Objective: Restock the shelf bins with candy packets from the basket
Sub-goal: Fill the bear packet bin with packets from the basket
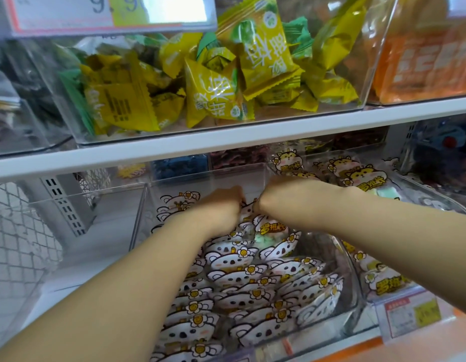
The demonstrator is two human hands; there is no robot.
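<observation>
A clear shelf bin (354,291) on the lower shelf is packed with several white koala-face candy packets (234,259). Both my hands reach deep into the back of this bin. My left hand (224,207) lies with its fingers bent down among the rear packets. Close beside it, my right hand (276,194) is also curled over the packets at the back. Whether either hand grips a packet is hidden by the knuckles and the bin wall. The basket is out of view.
The neighbouring bin (399,178) on the right holds hamster-print packets. Above, a white shelf board (226,142) carries a bin of yellow and green candy (226,82) and an orange-packet bin (425,61). Price tags (412,314) hang at the front edge.
</observation>
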